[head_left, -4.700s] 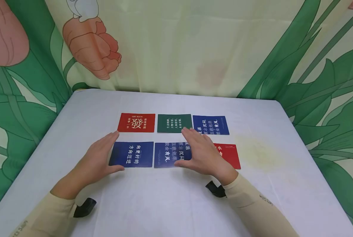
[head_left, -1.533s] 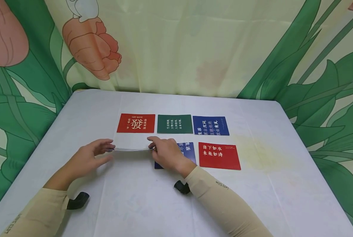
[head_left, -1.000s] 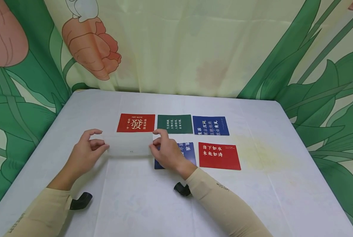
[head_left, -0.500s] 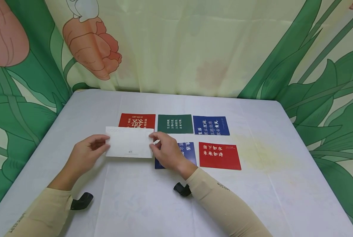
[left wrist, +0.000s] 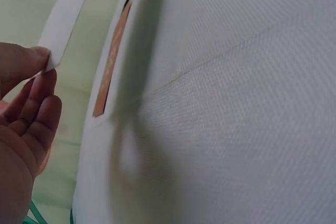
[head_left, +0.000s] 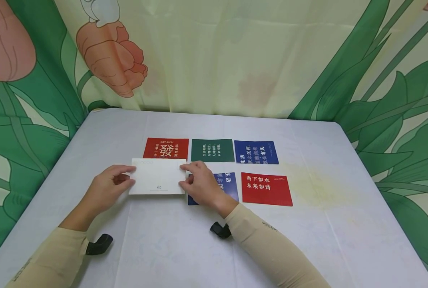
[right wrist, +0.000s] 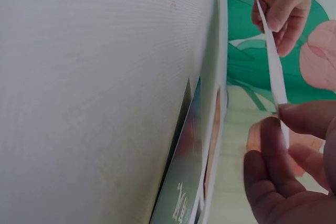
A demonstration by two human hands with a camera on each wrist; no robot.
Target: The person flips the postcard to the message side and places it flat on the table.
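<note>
A white postcard back (head_left: 158, 176) with a small printed mark near its lower edge faces up in the head view, held between both hands. My left hand (head_left: 104, 192) pinches its left edge between thumb and fingers; the left wrist view shows that grip on the card's end (left wrist: 65, 19). At the right edge, my right hand (head_left: 208, 190) pinches it too. Seen edge-on in the right wrist view, the postcard (right wrist: 275, 72) is raised off the table. It overlaps the bottom of a red card (head_left: 166, 148). My right hand covers part of a blue card (head_left: 228, 183).
Behind lie a green card (head_left: 212, 151) and another blue card (head_left: 256, 152). A second red card (head_left: 266, 189) lies right of my right hand. All rest on a white-covered table (head_left: 170, 248), with a patterned curtain (head_left: 214, 60) behind it.
Both hands came down from above the cards and lifted the front-left blue card. It has turned over, white back up, and has since shifted slightly toward me.
</note>
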